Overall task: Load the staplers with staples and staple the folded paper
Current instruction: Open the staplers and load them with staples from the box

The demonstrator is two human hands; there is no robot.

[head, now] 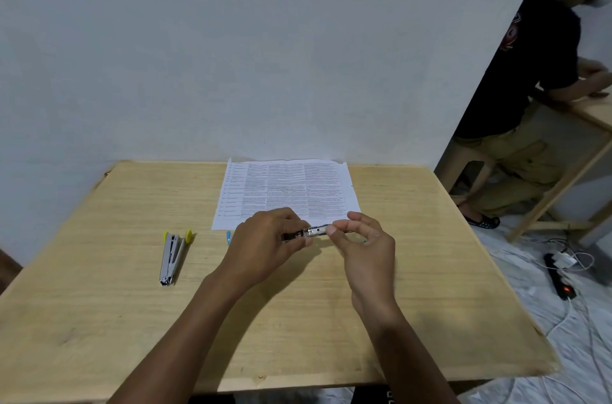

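Observation:
A small metal stapler point(314, 232) is held above the table's middle between both hands. My left hand point(265, 244) grips its left end, and my right hand point(361, 238) pinches its right end with thumb and forefinger. A blue part point(228, 236) shows by my left hand; what it belongs to I cannot tell. A second stapler point(172, 254), silver with yellow tips, lies open on the table to the left. The printed paper point(288, 191) lies flat at the table's far edge, just beyond my hands.
The wooden table point(99, 321) stands against a white wall. To the right a person in a black shirt leans on another wooden table point(592, 109). A power strip point(559, 278) and cables lie on the floor at the right.

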